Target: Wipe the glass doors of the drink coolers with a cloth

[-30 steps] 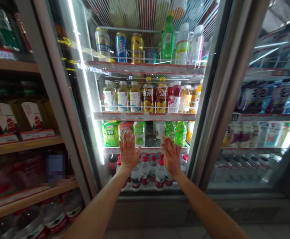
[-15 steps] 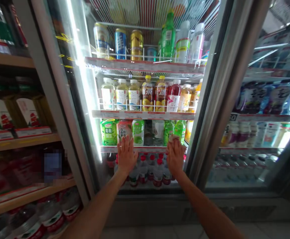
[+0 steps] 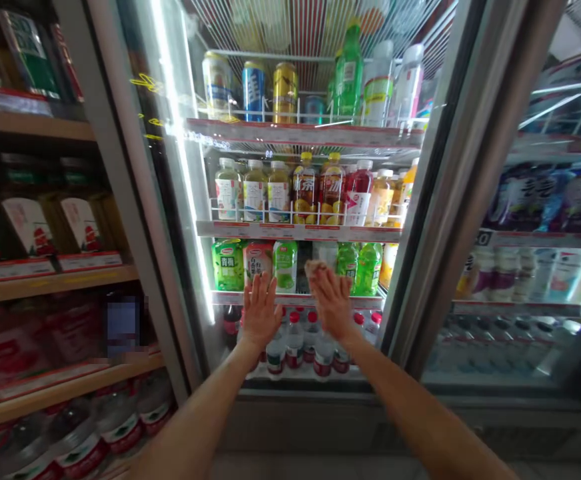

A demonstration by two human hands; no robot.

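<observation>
As my camera showed, my left hand (image 3: 260,312) was splayed at the glass door (image 3: 300,280) while my right hand (image 3: 333,307) held a crumpled cloth (image 3: 314,268) near green drink bottles (image 3: 369,268).

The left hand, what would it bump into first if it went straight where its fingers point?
Most likely the clear glass door; the left hand may even be touching it. Behind that, in line with the fingertips, stands a reddish drink, though depth is hard to tell.
</observation>
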